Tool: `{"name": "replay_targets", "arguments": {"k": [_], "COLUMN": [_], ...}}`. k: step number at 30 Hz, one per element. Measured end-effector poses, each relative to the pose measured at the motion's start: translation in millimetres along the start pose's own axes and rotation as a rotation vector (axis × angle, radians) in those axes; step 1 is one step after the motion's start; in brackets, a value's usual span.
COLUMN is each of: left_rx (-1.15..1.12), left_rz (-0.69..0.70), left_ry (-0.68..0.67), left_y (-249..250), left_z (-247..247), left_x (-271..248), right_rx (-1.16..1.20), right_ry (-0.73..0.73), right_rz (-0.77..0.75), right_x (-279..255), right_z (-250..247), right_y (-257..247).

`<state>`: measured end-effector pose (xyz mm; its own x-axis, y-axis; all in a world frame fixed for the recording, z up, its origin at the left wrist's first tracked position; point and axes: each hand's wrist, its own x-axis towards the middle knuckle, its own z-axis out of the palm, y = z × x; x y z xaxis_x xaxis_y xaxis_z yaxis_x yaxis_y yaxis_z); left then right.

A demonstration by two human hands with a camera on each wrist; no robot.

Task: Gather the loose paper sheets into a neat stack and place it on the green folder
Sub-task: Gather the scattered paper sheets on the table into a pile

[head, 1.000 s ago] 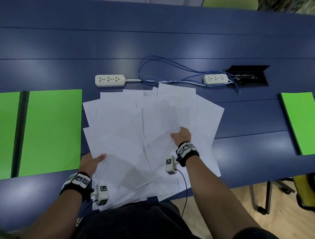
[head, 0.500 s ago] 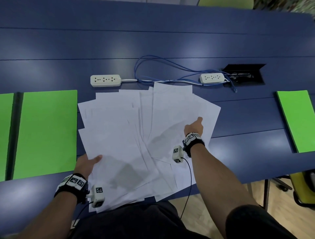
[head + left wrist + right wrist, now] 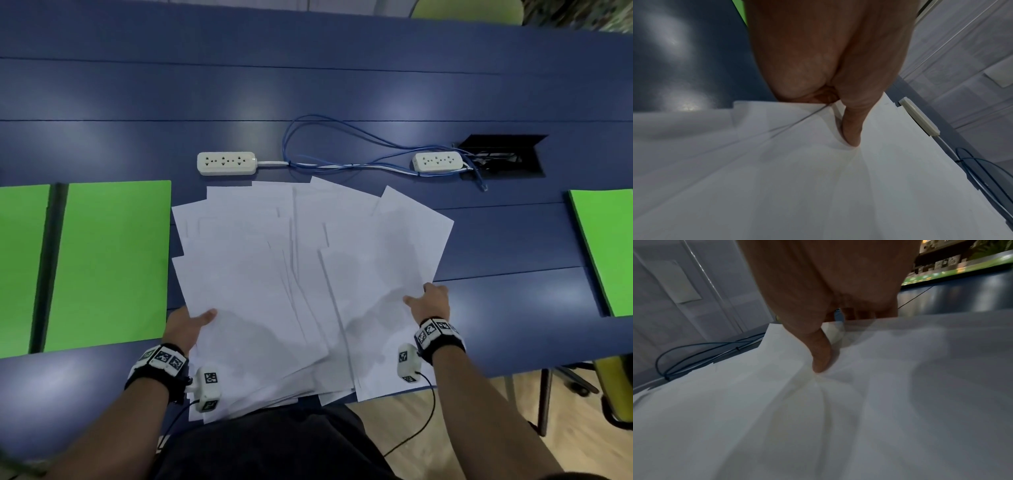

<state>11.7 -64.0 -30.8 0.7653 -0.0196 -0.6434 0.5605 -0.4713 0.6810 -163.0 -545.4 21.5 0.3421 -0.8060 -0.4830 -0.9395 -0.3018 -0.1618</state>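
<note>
Because the fanned spread of loose white paper sheets point(image 3: 301, 274) is thin and limp, it is judged light, slippery sheet on sheet, and easily creased; hold should be taken at the two opposite side edges, pressing inward. In the head view the spread lies at the near edge of the dark blue tabletop point(image 3: 308, 85), with several near corners overhanging that edge. The left hand point(image 3: 186, 325) grips the left side of the spread, thumb on top. The right hand point(image 3: 430, 301) grips the right side, thumb on top. The flat bright green folder point(image 3: 109, 263) lies just beside the left edge of the spread; further green covers are cut off at the left and right frame edges. Two white power strips point(image 3: 226, 163) and blue cables point(image 3: 342, 144) lie beyond the far edge of the spread.

In the left wrist view the thumb pins the top sheet; the fingers go under the paper and are hidden.

In the right wrist view the thumb presses a pucker into the sheet; the picture is blurred, and the fingers below cannot be made out. The sheet count cannot be told.
</note>
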Motion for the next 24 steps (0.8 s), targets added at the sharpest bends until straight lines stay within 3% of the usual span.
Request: {"name": "replay_targets", "arguments": {"k": [8,16,20,24], "left_rx": [0.04,0.034,0.055,0.042], "left_rz": [0.043,-0.007,-0.003,-0.004], "left_ry": [0.002,0.016,0.013,0.013], "left_y": [5,2,0,-2], "left_z": [1,0,0,-1], "left_x": [-5,0,2,3], "right_rx": [0.175,0.141,0.15,0.264], "right_ry": [-0.008,0.065,0.042,0.138], "right_rz": [0.096,0.346,0.338,0.317], "right_x": [5,38,45,40], "right_z": [-6,-29,-27,-22], "right_y": [-1,-31,-50,-49]}}
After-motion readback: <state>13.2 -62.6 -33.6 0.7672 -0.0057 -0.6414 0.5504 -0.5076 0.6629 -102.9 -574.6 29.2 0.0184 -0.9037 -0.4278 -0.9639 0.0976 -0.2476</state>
